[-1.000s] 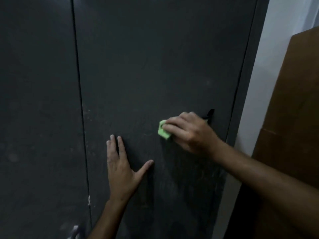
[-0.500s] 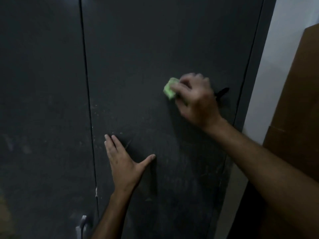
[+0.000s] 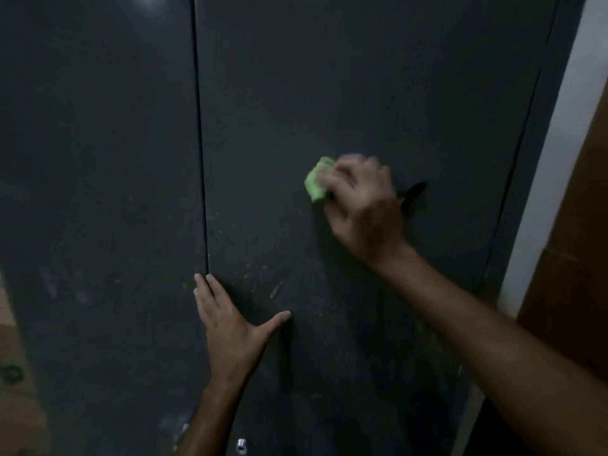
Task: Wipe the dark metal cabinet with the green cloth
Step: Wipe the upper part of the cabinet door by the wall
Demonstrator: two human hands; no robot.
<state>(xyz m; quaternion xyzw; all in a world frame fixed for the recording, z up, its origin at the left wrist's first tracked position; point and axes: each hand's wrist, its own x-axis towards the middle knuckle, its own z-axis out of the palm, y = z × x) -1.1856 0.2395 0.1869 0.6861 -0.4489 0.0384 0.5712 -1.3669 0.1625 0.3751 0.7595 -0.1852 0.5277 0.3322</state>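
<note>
The dark metal cabinet (image 3: pixel 329 77) fills most of the view, with two doors split by a vertical seam. My right hand (image 3: pixel 362 205) grips a bunched green cloth (image 3: pixel 316 183) and presses it against the right door, just left of a small black handle (image 3: pixel 413 192). Only the cloth's left part shows past my fingers. My left hand (image 3: pixel 227 320) lies flat on the right door lower down, fingers straight and thumb spread, its fingertips at the seam. Pale smudges and scratches mark the door between my hands.
A white wall strip (image 3: pixel 552 166) runs along the cabinet's right side, with a brown wooden panel (image 3: pixel 579 258) beyond it. A small metal latch (image 3: pixel 241 445) sits near the bottom edge. Tiled floor (image 3: pixel 13 357) shows at the lower left.
My right hand carried the cloth up the right door from beside my left hand to the level of the black handle. The view shifted right and down. My left hand stayed flat.
</note>
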